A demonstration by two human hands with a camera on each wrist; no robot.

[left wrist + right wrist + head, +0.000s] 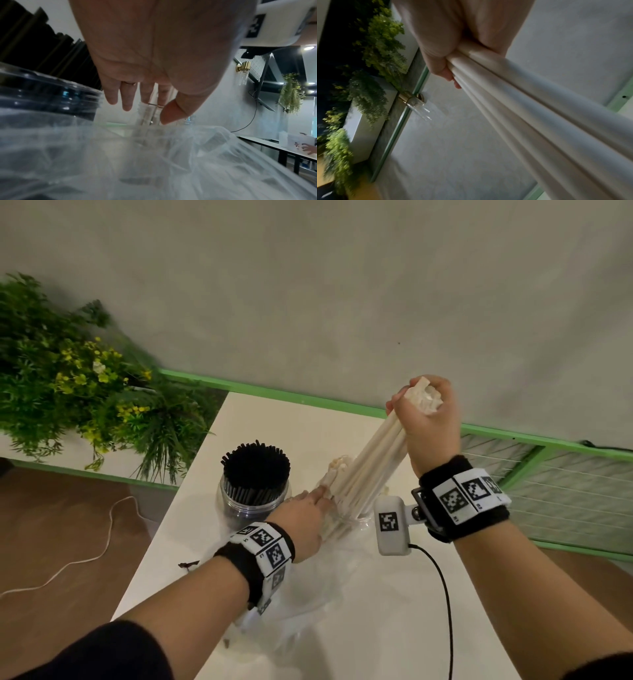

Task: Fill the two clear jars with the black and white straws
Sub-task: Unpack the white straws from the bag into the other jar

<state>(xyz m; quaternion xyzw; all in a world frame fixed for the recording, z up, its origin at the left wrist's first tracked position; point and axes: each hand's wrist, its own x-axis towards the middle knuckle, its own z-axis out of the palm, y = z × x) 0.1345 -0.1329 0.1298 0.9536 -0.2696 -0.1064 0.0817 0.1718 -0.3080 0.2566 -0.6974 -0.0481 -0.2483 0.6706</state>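
A clear jar (pixel 254 501) packed with black straws (pixel 255 463) stands upright on the white table (pixel 274 419). To its right is a second clear jar (pixel 356 517) with white straws (pixel 337 470) leaning in it. My right hand (pixel 423 402) grips the top of a bundle of white straws (pixel 373 453) that slants down into that jar; the right wrist view shows the hand (pixel 453 65) wrapped round the bundle (pixel 530 111). My left hand (pixel 317 496) lies with straight fingers against the leaning white straws at the jar's mouth. In the left wrist view its fingers (pixel 126 100) reach toward the jar (pixel 147 116).
A crumpled clear plastic bag (pixel 325 583) lies on the table in front of the jars. A leafy plant (pixel 68 371) stands at the left, a green rail (pixel 308 398) behind, a wire mesh panel (pixel 565 491) at the right. A black cable (pixel 443 594) crosses the table.
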